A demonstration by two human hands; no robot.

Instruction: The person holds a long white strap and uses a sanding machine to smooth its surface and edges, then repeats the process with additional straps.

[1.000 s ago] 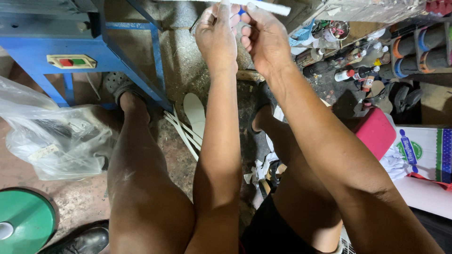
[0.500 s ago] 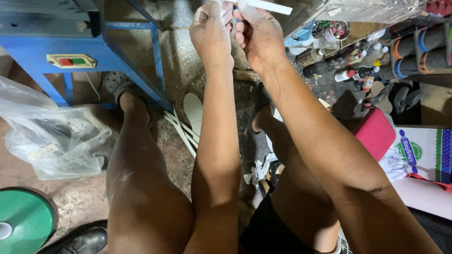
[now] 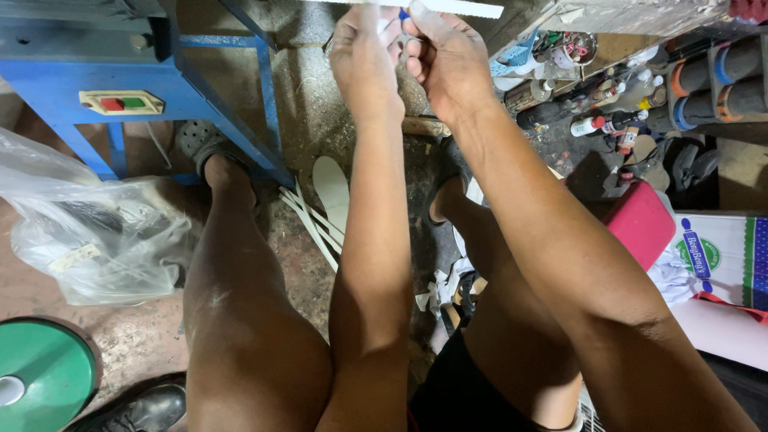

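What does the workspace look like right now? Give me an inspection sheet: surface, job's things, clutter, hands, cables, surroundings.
Surface: dirty concrete floor; no bench top in view.
Job's things: white strip at the top edge, held by both hands; a small blue bit shows at the fingertips.
Clutter: white strips and a pale sole-shaped piece on the floor, scraps between the feet.
Hands: left hand and right hand raised together, fingers closed on the strip.
Cables: nothing seen.
Surroundings: blue machine frame with a red and green switch, clear plastic bag, green disc, bottles, red box.
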